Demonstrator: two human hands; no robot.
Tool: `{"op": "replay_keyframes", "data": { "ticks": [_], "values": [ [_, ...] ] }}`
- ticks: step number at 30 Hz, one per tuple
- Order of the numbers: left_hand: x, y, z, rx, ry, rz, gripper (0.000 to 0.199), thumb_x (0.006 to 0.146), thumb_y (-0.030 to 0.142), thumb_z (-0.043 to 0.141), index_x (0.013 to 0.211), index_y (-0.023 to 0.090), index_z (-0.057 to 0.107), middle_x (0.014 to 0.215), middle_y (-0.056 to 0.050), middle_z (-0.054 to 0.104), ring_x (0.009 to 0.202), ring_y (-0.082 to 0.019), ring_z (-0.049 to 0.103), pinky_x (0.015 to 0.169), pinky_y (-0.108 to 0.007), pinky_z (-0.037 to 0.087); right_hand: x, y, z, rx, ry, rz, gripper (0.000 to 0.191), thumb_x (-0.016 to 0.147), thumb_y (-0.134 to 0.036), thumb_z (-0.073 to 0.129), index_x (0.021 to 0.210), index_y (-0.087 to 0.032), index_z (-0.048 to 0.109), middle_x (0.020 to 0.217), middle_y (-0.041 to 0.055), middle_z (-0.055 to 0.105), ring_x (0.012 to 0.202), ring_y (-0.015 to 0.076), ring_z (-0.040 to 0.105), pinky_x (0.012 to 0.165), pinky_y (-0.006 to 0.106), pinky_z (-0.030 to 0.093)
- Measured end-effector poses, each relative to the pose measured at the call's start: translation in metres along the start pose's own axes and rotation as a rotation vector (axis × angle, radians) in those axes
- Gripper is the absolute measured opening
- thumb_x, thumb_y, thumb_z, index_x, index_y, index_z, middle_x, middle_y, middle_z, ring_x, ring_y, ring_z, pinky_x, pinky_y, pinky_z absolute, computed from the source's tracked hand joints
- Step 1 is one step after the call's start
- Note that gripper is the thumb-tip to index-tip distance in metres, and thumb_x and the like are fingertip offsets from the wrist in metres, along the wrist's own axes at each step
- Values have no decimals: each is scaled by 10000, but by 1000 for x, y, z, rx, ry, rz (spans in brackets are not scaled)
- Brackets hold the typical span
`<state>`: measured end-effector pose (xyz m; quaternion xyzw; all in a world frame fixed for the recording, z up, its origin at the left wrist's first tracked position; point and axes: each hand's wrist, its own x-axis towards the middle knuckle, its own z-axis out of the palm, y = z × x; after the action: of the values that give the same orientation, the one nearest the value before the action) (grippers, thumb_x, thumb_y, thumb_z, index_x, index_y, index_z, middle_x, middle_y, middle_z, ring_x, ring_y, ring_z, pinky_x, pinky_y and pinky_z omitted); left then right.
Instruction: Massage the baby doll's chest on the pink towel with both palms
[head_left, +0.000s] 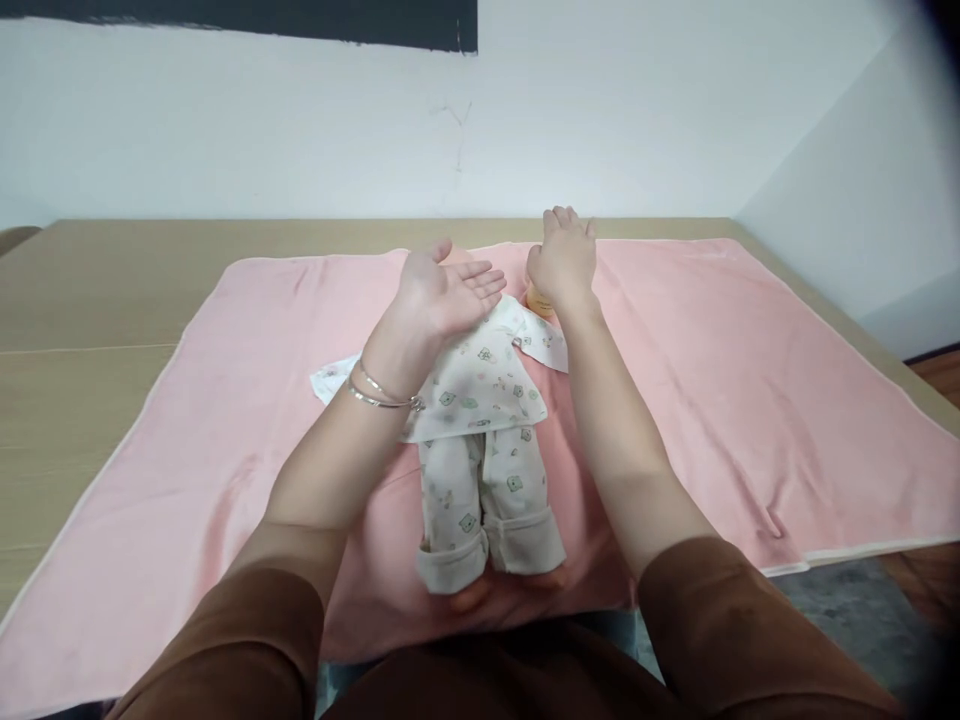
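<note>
My left hand (448, 292) is turned palm up with its fingers stretched out, and nothing lies on the palm. Beyond it, to the right, my right hand (564, 258) is back up with its fingers extended over a small yellow-orange bottle (539, 302). Most of that bottle is hidden, and how the hand touches it is hard to see. Between my arms a doll lies in a white printed top (484, 385) and matching trousers (516, 485) with rolled cuffs. Orange-toned feet (471, 597) show below the cuffs. My left hand covers the head area.
A pink blanket (712, 400) with a pale edge is spread under the doll, with some wrinkles at the right. It lies on a wooden table (97, 310). A white wall (300, 130) with a dark panel (247, 20) stands behind.
</note>
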<state>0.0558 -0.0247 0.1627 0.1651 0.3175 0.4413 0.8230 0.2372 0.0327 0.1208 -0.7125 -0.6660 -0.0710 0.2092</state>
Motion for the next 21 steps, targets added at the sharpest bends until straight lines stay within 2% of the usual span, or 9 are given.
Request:
{"op": "replay_keyframes", "data": {
  "ticks": [5,10,12,15,17,18,20,21],
  "values": [
    [-47,10,-18,-39,8,138,698,1110,383,368,1757,159,228,1762,-146,418,1674,-233,366,1369,-346,385,-10,-6,9,-104,-23,21,810,953,-173,391,1731,-32,210,1839,165,168,1729,343,129,1403,629,136],
    [-72,23,-18,-39,-13,241,657,1127,394,371,1731,149,296,1730,-127,475,1658,-240,395,1390,-362,339,-8,-4,14,-135,-31,33,831,953,-197,403,1741,-56,181,1842,177,132,1735,361,97,1385,710,100],
    [-78,25,-17,-40,-20,253,639,1136,407,351,1716,142,322,1725,-122,484,1656,-240,390,1382,-367,333,-9,-4,2,-86,-60,52,808,957,-201,409,1735,-87,222,1846,165,120,1738,364,79,1363,765,74],
    [-89,20,-12,-3,9,216,612,1157,401,293,1677,85,366,1730,-156,467,1649,-247,375,1353,-395,324,-26,-13,-33,100,-67,82,695,997,-226,405,1687,-163,354,1851,123,111,1741,350,79,1329,820,59],
    [-98,10,-7,55,3,181,602,1175,373,220,1638,31,395,1716,-188,474,1639,-262,367,1329,-435,327,-49,-26,-61,291,33,42,641,1038,-259,395,1677,-230,370,1854,74,120,1744,297,97,1367,754,67],
    [-104,4,-5,79,-28,170,609,1182,370,191,1620,8,407,1706,-201,482,1636,-268,360,1320,-438,336,-62,-35,-73,384,112,-13,629,1042,-248,398,1670,-223,388,1847,83,161,1740,270,134,1397,691,98],
    [-113,-6,-1,81,-133,141,625,1192,410,198,1606,2,429,1717,-196,467,1634,-283,351,1313,-407,359,-90,-55,-89,447,148,-150,590,1088,-238,314,1673,-231,394,1838,46,215,1730,174,166,1446,520,126],
    [-117,-9,1,55,-151,106,630,1189,464,252,1602,34,455,1724,-167,467,1630,-305,361,1312,-414,383,-103,-65,-92,452,123,-240,598,1107,-228,270,1697,-201,366,1842,56,203,1733,176,147,1452,496,107]
  ]
}}
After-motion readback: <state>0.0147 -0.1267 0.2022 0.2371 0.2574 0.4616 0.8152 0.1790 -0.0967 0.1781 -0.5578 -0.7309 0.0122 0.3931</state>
